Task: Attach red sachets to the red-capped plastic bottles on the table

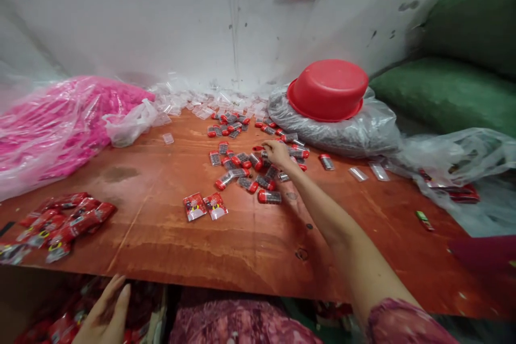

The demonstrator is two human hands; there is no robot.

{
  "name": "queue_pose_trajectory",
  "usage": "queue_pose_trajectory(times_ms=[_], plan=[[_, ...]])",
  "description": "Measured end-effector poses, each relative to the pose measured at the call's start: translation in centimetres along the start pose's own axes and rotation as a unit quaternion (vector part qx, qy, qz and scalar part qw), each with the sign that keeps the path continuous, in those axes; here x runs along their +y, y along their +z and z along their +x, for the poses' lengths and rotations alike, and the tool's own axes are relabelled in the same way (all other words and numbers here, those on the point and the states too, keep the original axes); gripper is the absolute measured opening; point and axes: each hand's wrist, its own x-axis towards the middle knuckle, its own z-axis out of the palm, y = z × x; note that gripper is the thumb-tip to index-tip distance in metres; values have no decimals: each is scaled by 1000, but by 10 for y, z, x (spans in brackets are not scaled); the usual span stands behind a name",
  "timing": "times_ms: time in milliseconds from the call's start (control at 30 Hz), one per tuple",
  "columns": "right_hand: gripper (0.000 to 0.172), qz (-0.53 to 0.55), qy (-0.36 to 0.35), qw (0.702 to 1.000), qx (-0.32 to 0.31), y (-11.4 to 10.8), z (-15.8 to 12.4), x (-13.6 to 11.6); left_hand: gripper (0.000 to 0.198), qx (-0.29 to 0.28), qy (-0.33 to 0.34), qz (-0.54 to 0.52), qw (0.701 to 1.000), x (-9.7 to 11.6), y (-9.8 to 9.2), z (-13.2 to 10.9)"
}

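Observation:
My right hand [276, 152] reaches over a loose pile of small clear cases [243, 159] with red ends and dark contents. Its fingers are pinched together at a red-ended case [257, 148], which they partly hide. Below the table's front edge, my left hand [107, 312] is open, thumb and fingers apart, with nothing in it. Under it is a carton [158, 314] holding shiny red packets [63, 328]. Two flat red printed cards [194, 207] lie on the table in front of the pile.
More red packets [76, 220] are heaped at the table's left. Pink material in clear plastic [68, 123] lies behind them. Clear plastic pieces [217, 103] line the wall. A red basin [332, 88] sits upside down on a grey-filled bag [338, 137]. Green sacks [447, 91] stand right.

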Motion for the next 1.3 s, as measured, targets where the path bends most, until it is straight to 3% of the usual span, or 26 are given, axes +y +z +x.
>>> queue_pose_trajectory(times_ms=[100, 200, 267, 333, 367, 433, 500, 600, 667, 767, 867, 933, 1033, 1133, 1233, 1300], plan=[[34, 43, 10, 999, 14, -18, -8, -8, 41, -18, 97, -66, 993, 38, 23, -20], [26, 193, 13, 981, -14, -33, -36, -23, 39, -119, 213, -122, 962, 74, 61, -38], [19, 355, 17, 932, -73, -37, -66, -38, 50, -193, 269, -137, 934, 95, 88, -46], [17, 451, 23, 880, -149, -34, -101, -56, 62, -245, 295, -168, 908, 111, 114, -52], [17, 479, 26, 859, -177, -30, -118, -64, 59, -272, 299, -180, 897, 116, 124, -54], [18, 486, 23, 848, -209, -21, -143, -75, 40, -332, 300, -196, 873, 120, 140, -57], [23, 459, 16, 865, -203, -11, -153, -77, 27, -371, 300, -194, 857, 115, 147, -59], [24, 270, -11, 957, -109, -3, -137, -64, 24, -366, 304, -160, 865, 101, 149, -58], [18, 138, -26, 988, -62, 0, -115, -54, 23, -356, 306, -144, 871, 94, 149, -56], [19, 5, -11, 997, -81, 6, -83, -48, 22, -348, 296, -154, 876, 91, 151, -52], [27, -140, 8, 981, -137, 15, -64, -49, 22, -342, 284, -172, 879, 91, 156, -50], [30, -178, 2, 971, -161, 20, -58, -50, 21, -347, 290, -175, 874, 91, 157, -49], [30, -202, -23, 965, -163, 23, -55, -48, 22, -351, 299, -170, 871, 90, 158, -48], [26, -172, -41, 978, -113, 16, -63, -44, 23, -348, 294, -163, 875, 89, 158, -48], [21, -37, -104, 993, -47, 5, -91, -51, 20, -348, 300, -150, 875, 89, 159, -47], [18, 87, -156, 983, -45, 0, -119, -62, 21, -345, 309, -147, 874, 88, 160, -47]])
